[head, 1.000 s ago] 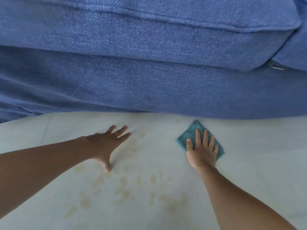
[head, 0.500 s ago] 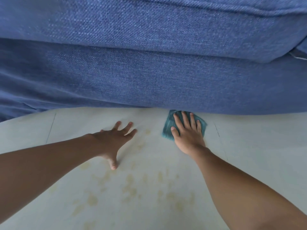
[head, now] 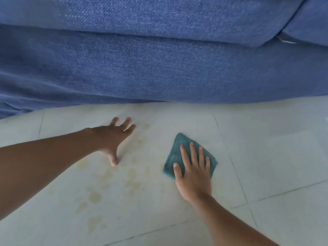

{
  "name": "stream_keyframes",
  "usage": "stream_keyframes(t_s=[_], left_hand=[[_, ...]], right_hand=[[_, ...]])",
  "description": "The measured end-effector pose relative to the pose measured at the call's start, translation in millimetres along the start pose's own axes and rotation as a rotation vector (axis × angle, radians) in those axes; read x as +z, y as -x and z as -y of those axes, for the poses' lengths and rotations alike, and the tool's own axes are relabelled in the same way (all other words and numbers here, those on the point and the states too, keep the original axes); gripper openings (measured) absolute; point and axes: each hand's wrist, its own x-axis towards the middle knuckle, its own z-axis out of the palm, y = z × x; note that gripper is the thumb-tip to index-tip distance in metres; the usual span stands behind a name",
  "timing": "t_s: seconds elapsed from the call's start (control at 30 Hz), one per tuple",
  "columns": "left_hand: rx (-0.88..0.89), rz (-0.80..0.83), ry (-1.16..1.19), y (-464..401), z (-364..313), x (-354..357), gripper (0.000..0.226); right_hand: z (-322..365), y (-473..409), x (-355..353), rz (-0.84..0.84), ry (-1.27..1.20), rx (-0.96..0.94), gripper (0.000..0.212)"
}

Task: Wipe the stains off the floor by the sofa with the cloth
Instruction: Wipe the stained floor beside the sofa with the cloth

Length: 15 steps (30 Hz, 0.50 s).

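Observation:
A small teal cloth (head: 174,153) lies flat on the pale tiled floor (head: 266,157), a short way out from the blue sofa (head: 159,68). My right hand (head: 193,174) presses down on the cloth with flat, spread fingers and covers its near right part. My left hand (head: 110,137) rests flat on the floor to the left, fingers apart, holding nothing. Several yellowish stains (head: 131,180) spot the tile between and below both hands, some faint ones near my left fingertips.
The sofa's front fills the whole upper half of the view and meets the floor just beyond my hands. Dark grout lines (head: 236,167) cross the tiles to the right of the cloth and along the bottom.
My right hand has slid the cloth back from the sofa's base towards me and a little to the right. My left hand has stayed planted on the floor.

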Motion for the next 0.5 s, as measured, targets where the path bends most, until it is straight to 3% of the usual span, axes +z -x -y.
stream_keyframes(t_s=[0.1, 0.17, 0.27, 0.33, 0.4, 0.5], left_hand=[[0.001, -0.006, 0.014, 1, -1, 0, 0.144], [-0.015, -0.002, 0.000, 3, -2, 1, 0.145], [-0.009, -0.003, -0.018, 5, -2, -2, 0.144], [-0.013, -0.001, -0.021, 6, -4, -4, 0.143], [-0.018, -0.001, -0.016, 6, -3, -2, 0.142], [-0.024, -0.013, 0.022, 7, -2, 4, 0.138]], right_hand=[[-18, 0, 1, -0.024, -0.073, 0.263, 0.076], [12, 45, 6, -0.107, -0.095, 0.417, 0.075], [68, 83, 15, -0.071, -0.123, 0.109, 0.075], [70, 58, 12, -0.046, -0.084, -0.066, 0.073], [54, 22, 6, -0.064, -0.066, -0.024, 0.073], [30, 3, 9, -0.082, -0.106, 0.200, 0.075]])
